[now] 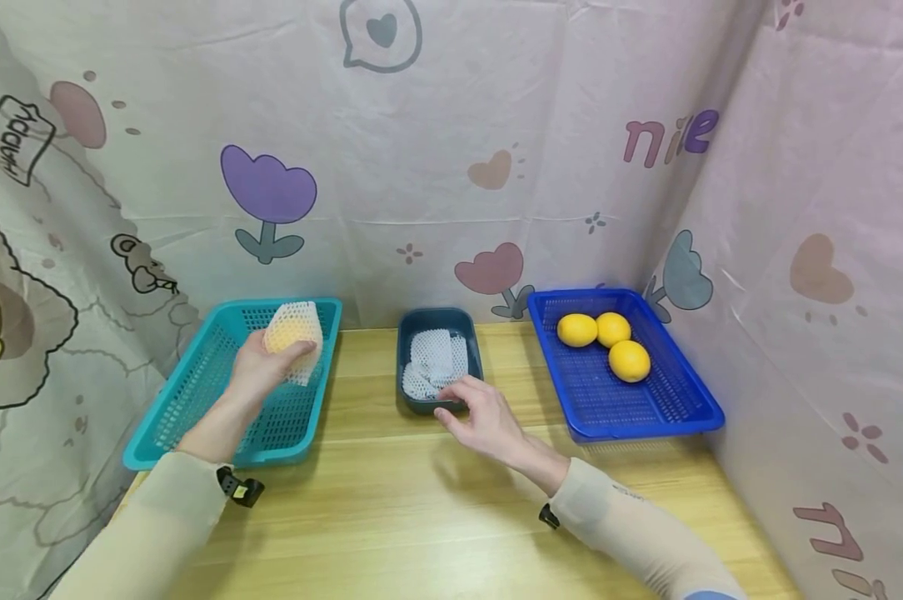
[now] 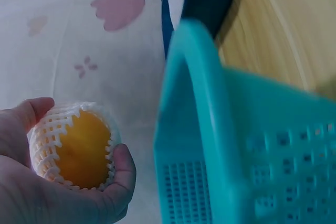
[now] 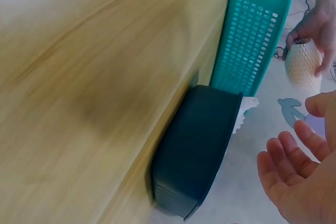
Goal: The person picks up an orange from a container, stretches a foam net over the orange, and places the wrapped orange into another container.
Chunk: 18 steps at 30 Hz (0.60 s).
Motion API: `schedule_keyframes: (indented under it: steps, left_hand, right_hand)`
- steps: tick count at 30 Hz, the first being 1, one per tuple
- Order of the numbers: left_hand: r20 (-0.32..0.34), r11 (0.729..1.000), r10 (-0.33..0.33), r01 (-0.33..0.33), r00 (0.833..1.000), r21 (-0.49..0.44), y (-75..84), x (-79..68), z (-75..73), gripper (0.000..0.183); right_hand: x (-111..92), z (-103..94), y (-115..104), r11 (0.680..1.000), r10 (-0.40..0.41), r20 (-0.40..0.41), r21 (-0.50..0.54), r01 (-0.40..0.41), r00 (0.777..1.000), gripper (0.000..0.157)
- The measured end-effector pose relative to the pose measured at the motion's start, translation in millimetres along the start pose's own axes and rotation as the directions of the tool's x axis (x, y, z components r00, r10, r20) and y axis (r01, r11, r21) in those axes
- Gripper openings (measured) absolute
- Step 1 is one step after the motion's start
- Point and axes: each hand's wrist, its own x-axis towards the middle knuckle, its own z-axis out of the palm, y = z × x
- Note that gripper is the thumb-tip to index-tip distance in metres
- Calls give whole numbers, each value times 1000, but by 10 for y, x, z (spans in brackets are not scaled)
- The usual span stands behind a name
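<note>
My left hand (image 1: 258,368) grips a yellow lemon (image 2: 84,150) wrapped in a white foam net sleeve (image 1: 301,321), held over the teal basket (image 1: 318,417). In the left wrist view, thumb and fingers curl round the sleeve, and the lemon's bare end shows through its opening. My right hand (image 1: 489,421) hovers at the near edge of the dark box (image 1: 421,407), fingers loosely bent and holding nothing. Several white foam net sleeves (image 1: 431,354) lie flat inside that box. The right wrist view shows this hand (image 3: 299,177) with fingers apart, beside the box.
On the right stands a blue basket (image 1: 601,412) with 3 bare lemons (image 1: 629,361) toward its back. The dark box sits between the two baskets on the wooden table (image 1: 391,517). A printed curtain (image 1: 421,150) closes off the back and both sides.
</note>
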Motion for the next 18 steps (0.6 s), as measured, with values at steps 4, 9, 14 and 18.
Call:
schedule_keyframes:
  steps: [4,9,14,18]
  left_hand:
    - [-23,999,-29,29,999,37,-70,112,-93,97]
    - [0,996,-58,58,998,73,-189,269,-172,98]
    - [34,984,-102,96,994,150,-311,427,-223,97]
    - [65,972,-125,109,990,206,-378,523,-234,100]
  right_hand:
    - [16,22,35,998,-23,-5,-66,23,1000,21]
    - [36,71,80,987,-61,-4,-148,60,998,21]
    - [43,116,131,977,-71,5,-202,70,997,20]
    - [54,147,176,969,-69,17,-237,71,998,20]
